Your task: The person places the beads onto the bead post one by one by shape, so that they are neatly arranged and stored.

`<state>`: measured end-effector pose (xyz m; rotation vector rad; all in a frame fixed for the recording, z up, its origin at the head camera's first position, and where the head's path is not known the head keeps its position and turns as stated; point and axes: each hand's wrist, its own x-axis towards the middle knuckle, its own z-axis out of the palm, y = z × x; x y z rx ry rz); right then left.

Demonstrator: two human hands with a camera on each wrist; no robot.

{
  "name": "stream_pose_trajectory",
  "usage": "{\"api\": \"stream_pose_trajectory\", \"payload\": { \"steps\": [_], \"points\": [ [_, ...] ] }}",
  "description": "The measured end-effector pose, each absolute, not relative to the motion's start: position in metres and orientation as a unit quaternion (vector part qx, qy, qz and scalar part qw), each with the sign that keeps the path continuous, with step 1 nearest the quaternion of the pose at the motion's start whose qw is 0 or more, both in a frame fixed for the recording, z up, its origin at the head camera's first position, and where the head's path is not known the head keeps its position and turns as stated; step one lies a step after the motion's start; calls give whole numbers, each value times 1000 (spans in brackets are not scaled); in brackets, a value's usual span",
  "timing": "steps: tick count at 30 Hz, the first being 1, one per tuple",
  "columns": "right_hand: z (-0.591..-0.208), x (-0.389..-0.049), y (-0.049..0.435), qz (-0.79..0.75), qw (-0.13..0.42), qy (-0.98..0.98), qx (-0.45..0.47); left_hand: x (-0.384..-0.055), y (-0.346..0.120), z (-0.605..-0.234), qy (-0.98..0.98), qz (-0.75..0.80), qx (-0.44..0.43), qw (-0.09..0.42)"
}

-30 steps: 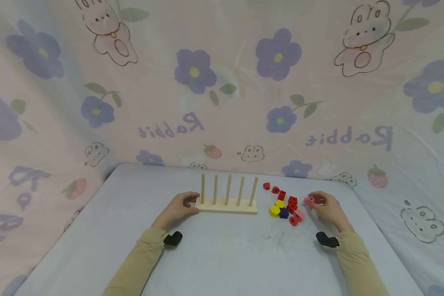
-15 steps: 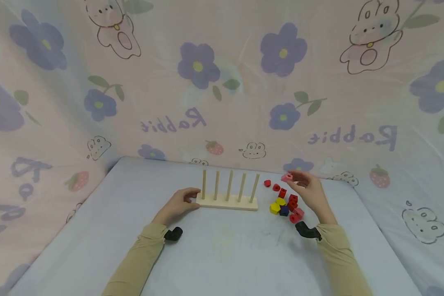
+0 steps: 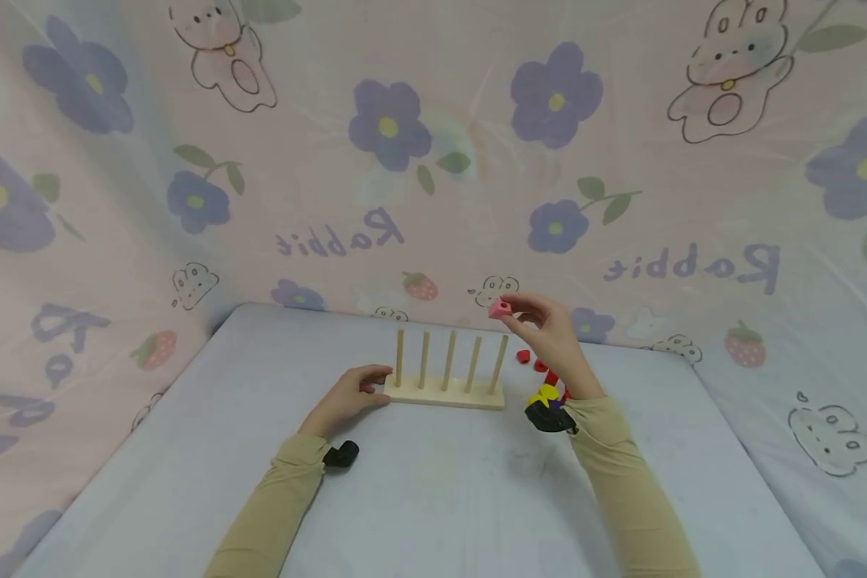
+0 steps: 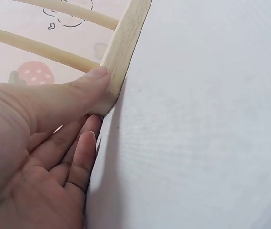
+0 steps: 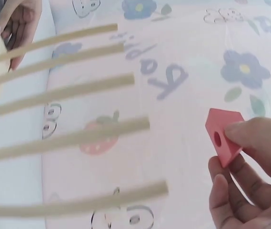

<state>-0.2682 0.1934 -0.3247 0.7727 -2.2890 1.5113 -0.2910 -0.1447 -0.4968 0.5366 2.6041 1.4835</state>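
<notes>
A wooden peg stand [image 3: 444, 394] with a row of several upright pegs is on the white table. My left hand [image 3: 347, 400] holds the left end of its base, the thumb [image 4: 73, 98] on one face in the left wrist view. Above and slightly right of the rightmost peg, my right hand [image 3: 549, 333] pinches a pink triangular block [image 3: 499, 309] between thumb and fingertips. The right wrist view shows a round hole in this pink block [image 5: 222, 136], which is apart from the pegs.
Loose blocks lie right of the stand: a red block [image 3: 523, 356], a yellow block [image 3: 547, 393] and others. My right forearm and its black wrist mount [image 3: 549, 417] hide part of the pile. A patterned curtain [image 3: 448, 201] hangs behind the table.
My right hand has lifted the pink block from the right of the pile and carried it up and leftward, near the rightmost peg. The left hand stays at the stand's end.
</notes>
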Motion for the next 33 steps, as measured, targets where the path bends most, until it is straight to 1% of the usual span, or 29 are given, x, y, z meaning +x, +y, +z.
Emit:
{"api": "stream_pose_trajectory", "payload": {
  "steps": [5,8,13,19,23,28,33],
  "points": [
    [-316,-270,164,542,127,-777,292,-290,-145,-496,852,493,172,49],
    [-315,-273,146,542,126,-771,310,-289,-145,-496,852,493,173,47],
    [-318,-275,122,542,133,-763,327,-288,-144,-493,848,497,177,49],
    [-325,-273,99,536,119,-766,334,-287,-144,-491,846,506,160,58],
    [-330,-273,88,536,118,-762,344,-287,-144,-491,845,504,172,54],
    [-344,-280,75,542,137,-751,351,-286,-144,-490,844,506,169,55],
    [-367,-293,68,538,158,-762,323,-285,-143,-490,845,508,158,54]
  ]
}}
